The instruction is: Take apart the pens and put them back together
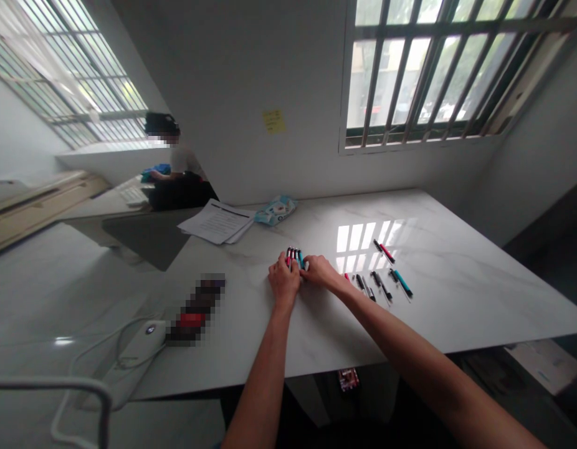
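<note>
Both my hands meet near the middle of a white marble table. My left hand is closed around a bunch of pens, pink, black and teal, whose tips stick out past my fingers. My right hand touches the same bunch from the right, fingers curled against it. To the right of my right forearm several loose pens lie in a row, black, pink and teal. One more pink and black pen lies a little farther back.
A stack of printed papers and a blue wipes pack lie at the far left of the table. A white power strip with cable sits at the near left edge. Another person sits at a far desk under a barred window.
</note>
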`<state>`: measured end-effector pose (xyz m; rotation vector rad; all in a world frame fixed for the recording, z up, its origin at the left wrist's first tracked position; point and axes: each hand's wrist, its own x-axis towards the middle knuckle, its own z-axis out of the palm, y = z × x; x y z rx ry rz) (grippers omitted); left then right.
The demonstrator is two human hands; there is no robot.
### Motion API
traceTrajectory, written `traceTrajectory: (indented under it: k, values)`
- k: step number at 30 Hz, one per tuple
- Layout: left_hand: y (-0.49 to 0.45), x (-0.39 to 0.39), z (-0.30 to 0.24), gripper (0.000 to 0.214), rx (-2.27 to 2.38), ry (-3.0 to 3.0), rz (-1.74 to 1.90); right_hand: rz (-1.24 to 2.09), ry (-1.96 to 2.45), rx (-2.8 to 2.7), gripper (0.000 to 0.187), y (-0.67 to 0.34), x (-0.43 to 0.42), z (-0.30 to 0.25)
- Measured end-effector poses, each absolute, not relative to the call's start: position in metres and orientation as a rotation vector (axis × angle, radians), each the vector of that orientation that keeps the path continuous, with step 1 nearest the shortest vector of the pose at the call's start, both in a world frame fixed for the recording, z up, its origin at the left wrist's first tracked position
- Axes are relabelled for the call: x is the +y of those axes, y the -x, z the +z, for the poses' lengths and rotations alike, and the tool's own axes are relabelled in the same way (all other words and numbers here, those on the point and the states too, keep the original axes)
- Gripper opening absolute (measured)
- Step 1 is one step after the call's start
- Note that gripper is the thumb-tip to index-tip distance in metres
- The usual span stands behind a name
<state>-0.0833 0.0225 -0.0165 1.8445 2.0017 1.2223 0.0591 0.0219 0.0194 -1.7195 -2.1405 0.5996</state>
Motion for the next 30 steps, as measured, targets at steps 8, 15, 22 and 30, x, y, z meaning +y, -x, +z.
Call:
traceTrajectory:
  k: [8,15,22,30]
  values:
    - [0.082,0.020,-0.013,0.053,1.982,-1.806,1.253,0.660,1.616,-2.199,0.034,-0.070,0.022,0.023]
    - [0.078,0.022,-0.012,0.052,1.954,-1.824,1.349,0.586,1.325,-2.133,0.053,-0.180,0.030,0.033]
    - [0.070,0.019,-0.004,0.050,1.838,-1.921,1.351,0.281,1.507,-2.094,0.066,-0.325,0.045,0.034]
    - [0.070,0.018,-0.005,0.049,1.814,-1.939,1.336,0.385,1.517,-2.298,0.068,-0.359,0.059,0.012]
